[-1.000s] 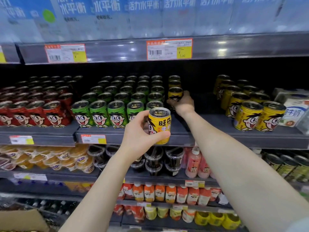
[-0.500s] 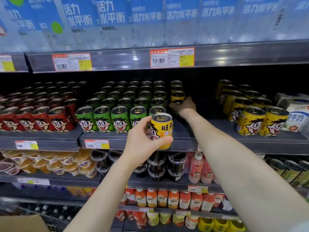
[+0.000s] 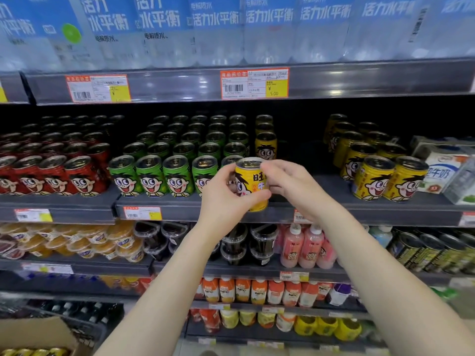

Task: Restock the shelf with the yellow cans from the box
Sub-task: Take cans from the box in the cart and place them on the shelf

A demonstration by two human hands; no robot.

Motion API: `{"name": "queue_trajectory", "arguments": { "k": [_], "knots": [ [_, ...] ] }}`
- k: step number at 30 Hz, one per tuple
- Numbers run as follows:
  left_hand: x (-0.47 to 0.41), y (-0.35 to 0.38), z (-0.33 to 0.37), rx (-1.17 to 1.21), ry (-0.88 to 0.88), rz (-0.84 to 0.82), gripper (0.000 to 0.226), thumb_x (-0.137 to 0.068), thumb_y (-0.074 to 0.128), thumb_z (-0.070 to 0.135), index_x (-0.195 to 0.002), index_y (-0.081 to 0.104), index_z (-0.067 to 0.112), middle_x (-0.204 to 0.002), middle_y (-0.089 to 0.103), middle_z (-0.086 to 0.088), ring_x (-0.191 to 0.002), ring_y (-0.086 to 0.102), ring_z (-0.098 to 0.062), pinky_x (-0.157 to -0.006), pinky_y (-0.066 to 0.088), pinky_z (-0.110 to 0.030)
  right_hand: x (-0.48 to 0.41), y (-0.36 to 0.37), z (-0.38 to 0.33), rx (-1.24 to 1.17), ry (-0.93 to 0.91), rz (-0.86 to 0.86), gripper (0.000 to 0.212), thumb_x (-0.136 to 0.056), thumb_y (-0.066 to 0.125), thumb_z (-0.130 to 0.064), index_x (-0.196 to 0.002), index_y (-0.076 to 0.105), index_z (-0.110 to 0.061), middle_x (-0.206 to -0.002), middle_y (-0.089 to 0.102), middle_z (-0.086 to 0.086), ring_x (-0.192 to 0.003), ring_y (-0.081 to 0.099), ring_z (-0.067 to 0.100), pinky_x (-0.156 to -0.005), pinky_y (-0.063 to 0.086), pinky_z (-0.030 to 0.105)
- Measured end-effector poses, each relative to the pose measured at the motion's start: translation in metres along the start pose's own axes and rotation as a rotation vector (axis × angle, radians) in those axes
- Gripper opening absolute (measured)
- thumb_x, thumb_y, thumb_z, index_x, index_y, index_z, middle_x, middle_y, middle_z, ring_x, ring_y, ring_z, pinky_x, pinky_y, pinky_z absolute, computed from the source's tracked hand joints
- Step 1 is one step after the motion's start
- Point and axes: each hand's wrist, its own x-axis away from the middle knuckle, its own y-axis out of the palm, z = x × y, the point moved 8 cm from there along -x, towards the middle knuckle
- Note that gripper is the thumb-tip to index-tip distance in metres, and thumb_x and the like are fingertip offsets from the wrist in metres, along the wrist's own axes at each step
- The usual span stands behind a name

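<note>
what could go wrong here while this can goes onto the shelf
1. The yellow can hangs in front of the shelf lip, gripped by the left hand while the right hand pinches its top. A fumbled handover could drop it onto the pink bottles below.
2. The green cans stand close beside it, so the left hand may knock the front one.
3. Pushed in hard, it might tip the row of yellow cans behind.
</note>
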Motion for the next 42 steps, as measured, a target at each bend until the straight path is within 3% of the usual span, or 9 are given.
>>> {"name": "queue_trajectory", "arguments": {
  "k": [2,5,9,14,20,24,27,34,42],
  "knots": [
    [0.0,0.007,0.007,-0.046,0.023,-0.006,0.068,-0.07,0.093,0.03,-0.131,0.063,0.029,-0.106,0.073,0.018,-0.091,0.067,0.009,-0.076,0.056,-0.014,0.01,-0.002,-0.002,0.103,0.006,-0.008,0.044,-0.083,0.08,-0.032,-0.123,0.064,-0.023,-0.109,0.074,-0.007,-0.098,0.071,0.005,-0.082,0.057,0.022],
    [0.001,0.021,0.012,-0.107,0.046,-0.037,0.077,-0.071,0.091,0.031,-0.139,0.057,0.031,-0.113,0.071,0.019,-0.102,0.064,0.01,-0.084,0.055,-0.015,0.008,-0.016,0.0,0.166,0.014,0.105,0.058,-0.069,0.091,-0.027,-0.12,0.064,-0.024,-0.105,0.074,-0.006,-0.092,0.072,0.006,-0.079,0.06,0.027],
    [0.0,0.022,0.022,-0.313,0.118,-0.005,0.098,-0.074,0.085,0.053,-0.156,0.037,0.029,-0.148,0.052,0.014,-0.133,0.051,-0.002,-0.107,0.047,-0.027,-0.004,-0.031,0.008,0.142,0.01,0.144,0.056,-0.068,0.091,-0.025,-0.118,0.067,-0.023,-0.104,0.075,-0.007,-0.093,0.072,0.007,-0.081,0.06,0.028],
    [0.004,0.004,0.032,-0.5,0.201,0.039,0.078,-0.089,0.076,0.044,-0.156,0.039,0.024,-0.154,0.047,0.009,-0.14,0.044,-0.007,-0.109,0.037,-0.023,-0.027,-0.044,0.033,0.176,0.033,0.215,0.052,-0.07,0.09,-0.018,-0.114,0.064,-0.021,-0.106,0.073,-0.004,-0.095,0.071,0.011,-0.084,0.059,0.029],
    [0.002,-0.009,0.035,-0.607,0.233,0.051,0.062,-0.095,0.069,0.035,-0.151,0.049,0.018,-0.156,0.047,0.002,-0.146,0.041,-0.015,-0.119,0.037,-0.042,-0.059,-0.049,0.055,0.239,0.047,0.259,0.068,-0.068,0.091,-0.021,-0.128,0.06,-0.015,-0.112,0.072,0.0,-0.101,0.07,0.015,-0.092,0.058,0.039],
    [0.0,-0.014,0.037,-0.579,0.201,0.071,0.056,-0.096,0.068,0.035,-0.148,0.052,0.019,-0.156,0.048,0.003,-0.145,0.042,-0.013,-0.118,0.032,-0.03,-0.074,-0.052,0.056,0.31,0.028,0.241,0.068,-0.068,0.089,-0.032,-0.128,0.062,-0.018,-0.113,0.073,-0.002,-0.102,0.069,0.014,-0.095,0.056,0.04],
    [0.0,-0.015,0.037,-0.547,0.197,0.08,0.054,-0.096,0.068,0.034,-0.146,0.054,0.021,-0.152,0.052,0.006,-0.141,0.045,-0.011,-0.114,0.034,-0.026,-0.081,-0.056,0.06,0.301,0.051,0.279,0.07,-0.068,0.091,-0.03,-0.128,0.059,-0.014,-0.113,0.071,-0.002,-0.103,0.068,0.016,-0.095,0.056,0.041],
    [-0.003,-0.017,0.029,-0.489,0.167,0.077,0.05,-0.097,0.067,0.035,-0.144,0.056,0.021,-0.146,0.057,0.009,-0.133,0.052,-0.01,-0.112,0.044,-0.034,-0.086,-0.056,0.055,0.284,0.078,0.385,0.072,-0.071,0.091,-0.025,-0.131,0.055,-0.008,-0.11,0.061,-0.002,-0.099,0.06,0.014,-0.085,0.05,0.027],
    [-0.009,-0.023,0.024,-0.484,0.124,0.079,0.052,-0.096,0.067,0.039,-0.145,0.054,0.024,-0.14,0.058,0.01,-0.111,0.062,-0.022,-0.095,0.051,-0.034,-0.086,-0.056,0.058,0.285,0.088,0.384,0.071,-0.073,0.089,-0.027,-0.133,0.057,-0.011,-0.119,0.065,0.002,-0.101,0.06,0.013,-0.086,0.049,0.025]
  ]
}}
